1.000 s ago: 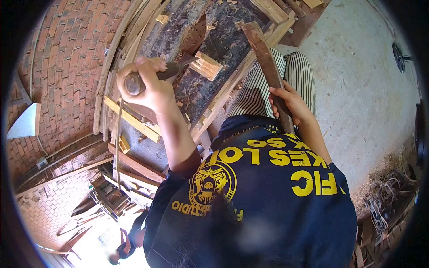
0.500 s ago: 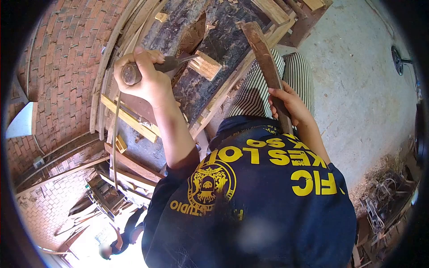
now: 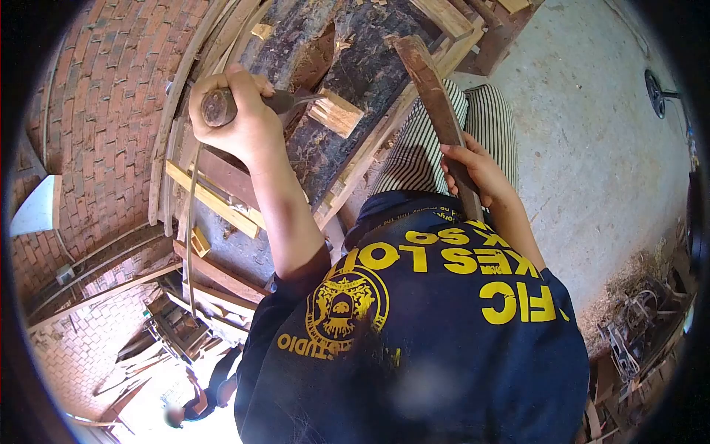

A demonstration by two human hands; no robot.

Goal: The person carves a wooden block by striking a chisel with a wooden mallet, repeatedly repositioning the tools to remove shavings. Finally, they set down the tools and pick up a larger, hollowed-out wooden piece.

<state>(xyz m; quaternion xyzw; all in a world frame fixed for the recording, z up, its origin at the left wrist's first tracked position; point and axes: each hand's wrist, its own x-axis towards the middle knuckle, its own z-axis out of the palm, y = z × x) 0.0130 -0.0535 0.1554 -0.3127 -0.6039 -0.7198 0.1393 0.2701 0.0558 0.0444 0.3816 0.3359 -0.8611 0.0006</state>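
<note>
My left hand (image 3: 248, 122) is wrapped round the dark wooden handle of a chisel (image 3: 279, 101). The chisel's thin metal tip reaches the near-left end of a small pale wood block (image 3: 336, 114), which has slots cut into that end; whether the tip touches the wood, I cannot tell. The block lies on a dark, worn workbench (image 3: 370, 81). On the other side, my right hand (image 3: 477, 174) grips the lower part of a long brown wooden bat (image 3: 436, 90). The bat's broad end points up and away, apart from the chisel and the block.
Wood strips (image 3: 214, 200) and offcuts lie along the bench's left side. A brick wall (image 3: 126, 89) rises at the left. Concrete floor (image 3: 577, 148) spreads to the right, with a scrap pile (image 3: 636, 325) below. Another person (image 3: 211, 392) is at the lower left.
The view has shifted slightly, so the bench and block appear a little further left. Both hands keep the same grip, with the chisel and bat in nearly the same places.
</note>
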